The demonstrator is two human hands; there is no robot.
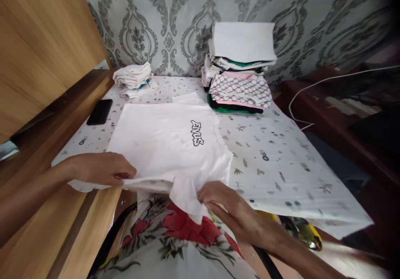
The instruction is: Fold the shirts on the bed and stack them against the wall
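Note:
A white T-shirt [156, 139] with black lettering on its chest lies spread sideways on the cloth-covered table, its neck toward the right. My left hand [106, 168] is closed on the shirt's near edge at the hem end. Farther right, my right hand [229, 202] pinches the same near side by the sleeve, which hangs over the table's front edge. Between both hands the edge is lifted slightly and pulled straight. The fingertips of my right hand are partly hidden by the fabric.
A tall stack of folded clothes [240, 89] stands at the back right, a smaller folded pile [134, 79] at the back left. A black phone [100, 111] lies near the left edge of the patterned tablecloth [275, 162]. A white cable [293, 100] hangs at the right.

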